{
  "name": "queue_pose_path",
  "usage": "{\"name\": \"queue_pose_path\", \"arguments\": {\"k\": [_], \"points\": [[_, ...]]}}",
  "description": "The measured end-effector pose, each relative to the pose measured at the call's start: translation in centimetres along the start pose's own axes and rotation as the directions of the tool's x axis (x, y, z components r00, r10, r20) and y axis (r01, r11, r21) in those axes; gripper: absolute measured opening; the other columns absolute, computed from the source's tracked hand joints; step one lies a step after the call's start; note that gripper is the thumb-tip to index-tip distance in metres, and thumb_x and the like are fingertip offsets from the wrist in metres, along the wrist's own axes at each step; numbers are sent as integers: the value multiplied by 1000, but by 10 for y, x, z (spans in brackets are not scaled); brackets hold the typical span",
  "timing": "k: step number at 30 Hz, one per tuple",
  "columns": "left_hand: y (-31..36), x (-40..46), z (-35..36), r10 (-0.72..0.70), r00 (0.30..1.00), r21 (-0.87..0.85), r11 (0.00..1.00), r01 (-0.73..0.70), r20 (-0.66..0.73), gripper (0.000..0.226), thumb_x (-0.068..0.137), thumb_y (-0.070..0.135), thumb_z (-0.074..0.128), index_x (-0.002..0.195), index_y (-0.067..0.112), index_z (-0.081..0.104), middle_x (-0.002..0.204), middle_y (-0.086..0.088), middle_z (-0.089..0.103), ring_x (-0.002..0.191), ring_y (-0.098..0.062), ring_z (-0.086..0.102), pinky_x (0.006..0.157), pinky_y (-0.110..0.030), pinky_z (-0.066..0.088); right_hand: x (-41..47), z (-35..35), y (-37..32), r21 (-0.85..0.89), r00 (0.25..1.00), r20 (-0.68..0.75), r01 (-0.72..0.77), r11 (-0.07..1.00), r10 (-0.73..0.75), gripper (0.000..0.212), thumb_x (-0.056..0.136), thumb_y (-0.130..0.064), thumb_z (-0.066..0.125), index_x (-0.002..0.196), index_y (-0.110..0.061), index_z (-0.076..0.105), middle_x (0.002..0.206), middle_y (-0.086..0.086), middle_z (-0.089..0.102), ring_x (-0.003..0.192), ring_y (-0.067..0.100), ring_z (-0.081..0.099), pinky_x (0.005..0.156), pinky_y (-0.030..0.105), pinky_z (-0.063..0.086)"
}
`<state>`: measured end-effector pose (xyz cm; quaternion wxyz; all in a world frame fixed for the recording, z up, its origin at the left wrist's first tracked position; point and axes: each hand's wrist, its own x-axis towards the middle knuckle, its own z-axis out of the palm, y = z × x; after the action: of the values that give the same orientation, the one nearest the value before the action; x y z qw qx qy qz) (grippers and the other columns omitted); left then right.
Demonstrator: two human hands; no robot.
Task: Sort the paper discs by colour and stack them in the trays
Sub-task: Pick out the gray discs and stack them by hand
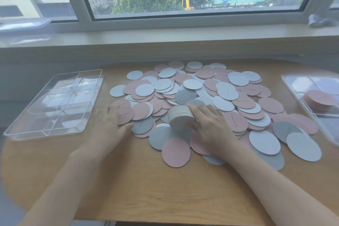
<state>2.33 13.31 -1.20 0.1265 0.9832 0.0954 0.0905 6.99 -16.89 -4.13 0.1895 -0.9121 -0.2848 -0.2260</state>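
A wide heap of pink, pale white and grey paper discs (200,95) covers the middle of the wooden table. My right hand (211,126) grips a thick stack of pale discs (180,117), tilted on its edge, just above the heap's near side. My left hand (110,124) lies flat with straight fingers on pink and grey discs at the heap's left edge. A clear divided tray (55,104) stands to the left with nothing in its compartments. At the right edge, another clear tray (311,86) holds a stack of pink discs (320,100).
The wooden table (128,180) has bare room in front of the heap, between my forearms. A grey window ledge (165,40) and a large window run along the back. A clear lid (23,24) lies on the ledge at the left.
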Motion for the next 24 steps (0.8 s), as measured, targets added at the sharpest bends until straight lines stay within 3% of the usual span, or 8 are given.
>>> {"name": "queue_pose_path", "arguments": {"k": [4, 14, 20, 24], "points": [[-9, -3, -1, -18, 998, 31, 999, 16, 63, 76, 90, 61, 58, 150, 20, 37, 133, -7, 51, 127, -27, 39, 105, -37, 33, -1, 0, 1, 14, 1000, 6, -8, 1000, 8, 50, 96, -38, 40, 135, -10, 56, 111, 2, 63, 96, 22, 43, 81, 34, 32], [-11, 14, -2, -49, 996, -154, 986, 60, 74, 76, 81, 39, 80, 146, 18, 46, 132, -7, 54, 129, -28, 43, 109, -40, 35, -3, 0, 2, 57, 999, 31, -33, 998, 31, 50, 96, -40, 40, 136, -13, 53, 111, 0, 61, 95, 21, 44, 82, 36, 36], [-17, 9, -6, -90, 995, -164, 982, 97, 51, 84, 77, 46, 82, 148, 24, 43, 138, -5, 50, 132, -31, 38, 109, -42, 32, -2, -2, 0, 84, 998, 48, -39, 996, 35, 51, 95, -40, 39, 136, -12, 53, 113, 1, 61, 96, 23, 46, 83, 38, 40], [-18, 10, -10, -100, 991, -202, 973, 115, 84, 87, 70, 47, 86, 144, 25, 46, 127, -2, 58, 123, -29, 49, 104, -45, 42, -2, -2, 1, 92, 998, 55, -44, 995, 39, 52, 96, -41, 39, 136, -11, 53, 114, 2, 62, 97, 25, 48, 84, 41, 43]]}}
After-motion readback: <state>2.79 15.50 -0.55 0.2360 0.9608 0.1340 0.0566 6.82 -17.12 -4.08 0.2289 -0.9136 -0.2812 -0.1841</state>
